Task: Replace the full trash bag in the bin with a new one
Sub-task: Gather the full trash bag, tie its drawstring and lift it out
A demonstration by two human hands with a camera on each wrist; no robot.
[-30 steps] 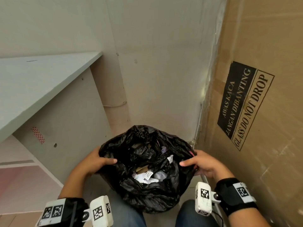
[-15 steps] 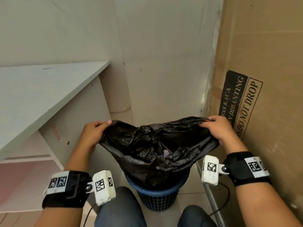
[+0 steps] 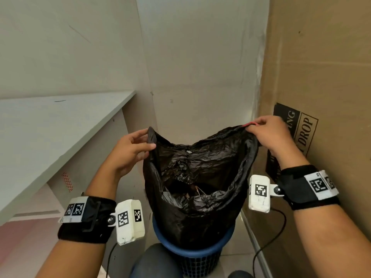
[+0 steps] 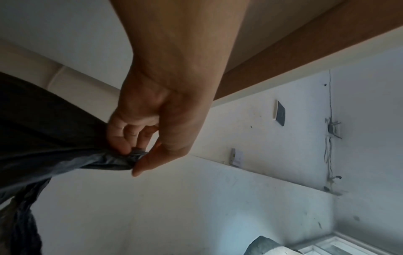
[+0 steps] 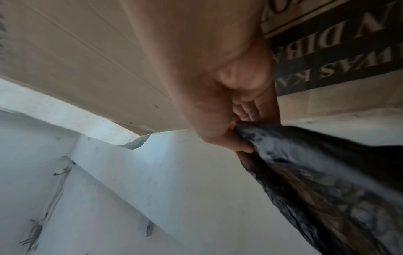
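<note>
A full black trash bag hangs stretched tall above a blue slatted bin, its lower part still inside the bin. My left hand pinches the bag's left rim between thumb and fingers; in the left wrist view the left hand pinches a bunched fold of the bag. My right hand grips the right rim along with a red strip of plastic. In the right wrist view the right hand holds the gathered bag. Scraps of trash show deep inside.
A grey desk with a side panel stands close on the left. A tall cardboard box with a black warning label stands close on the right. The wall corner is right behind the bin. Black cables run on the floor by the box. My knees are at the bottom.
Both hands have risen steadily, pulling the bag's rim up and apart. The bag has come partway out and the blue bin's rim now shows below it.
</note>
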